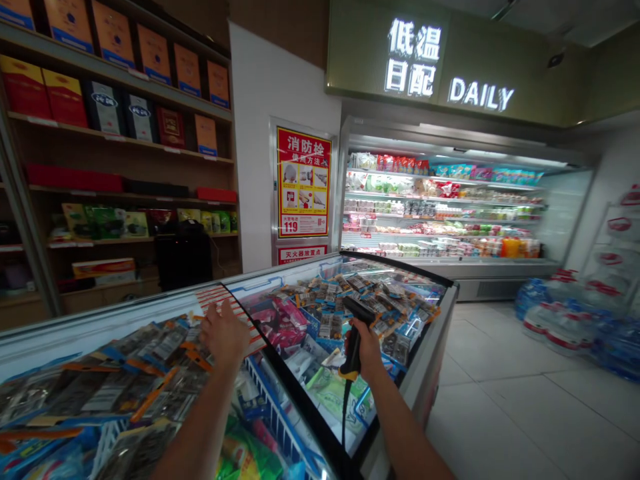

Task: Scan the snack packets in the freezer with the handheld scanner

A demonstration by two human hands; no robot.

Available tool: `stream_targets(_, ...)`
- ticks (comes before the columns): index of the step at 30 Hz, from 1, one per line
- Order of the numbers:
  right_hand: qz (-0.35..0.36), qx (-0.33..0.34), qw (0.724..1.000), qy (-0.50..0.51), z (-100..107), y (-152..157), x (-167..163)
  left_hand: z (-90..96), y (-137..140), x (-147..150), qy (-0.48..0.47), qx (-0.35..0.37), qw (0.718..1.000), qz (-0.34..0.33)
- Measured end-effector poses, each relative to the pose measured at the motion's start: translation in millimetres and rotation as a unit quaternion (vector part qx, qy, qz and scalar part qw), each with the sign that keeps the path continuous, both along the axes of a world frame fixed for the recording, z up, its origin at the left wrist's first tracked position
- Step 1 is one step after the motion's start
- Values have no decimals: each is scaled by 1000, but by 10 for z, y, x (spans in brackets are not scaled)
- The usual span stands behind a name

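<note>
Store shelves [165, 160] with boxed goods fill the upper left of the frame, a lit chilled display case [440, 217] stands at the upper right, and a chest freezer [433, 353] spreads across the lower half, full of bagged goods. Near the middle of the frame, the right hand [369, 348] has its grip wrapped around the handle of a black and yellow handheld scanner [353, 353]. Its handle stands close to upright in the frame, leaning slightly, with the head at the top turned toward the left and the cord [345, 413] dropping from its base to the bottom edge. Left of it, and a little higher in the frame, lies a striped sheet [213, 294], its long axis slanting from upper left to lower right. The left hand [225, 331] is by far the nearer one, lying over the sheet and hiding its middle; whether that grip pinches the sheet or merely rests there, I cannot tell. Between the two hands runs the dark divider bar [300, 390] of the freezer, slanting down to the bottom centre, so sheet and scanner sit well apart, the scanner's head facing roughly the sheet's side.
</note>
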State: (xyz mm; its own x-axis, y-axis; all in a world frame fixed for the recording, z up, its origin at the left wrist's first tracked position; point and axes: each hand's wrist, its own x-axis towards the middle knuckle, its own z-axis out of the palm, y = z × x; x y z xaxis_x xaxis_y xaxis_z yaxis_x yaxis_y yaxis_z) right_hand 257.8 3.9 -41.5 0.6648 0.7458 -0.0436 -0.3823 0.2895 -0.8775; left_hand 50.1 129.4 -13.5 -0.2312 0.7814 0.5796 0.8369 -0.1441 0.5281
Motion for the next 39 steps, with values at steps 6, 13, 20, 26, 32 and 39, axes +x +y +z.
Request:
stream_targets(6,-14,-4,1000,-6,23,-18,6,-88,-165,861,-43,-90,974,-204)
stream_targets(13,-14,-16,999,-24,30,-24,-8,-460,-227,1535,-40,-193,939,-283)
stream_targets(20,45,1,999,-11,54,-59,-82,-444,44,1424,-361,-202,828,-377)
stream_targets(26,114,40,992,28,53,-88,-128,-458,71,1414,-529,-149,754,-360)
stream_targets(32,128,52,989,49,44,-95,-116,-470,77,1396,-553,-128,739,-363)
stream_targets(39,153,54,986,41,44,-108,-122,-484,116,1393,-540,-106,746,-375)
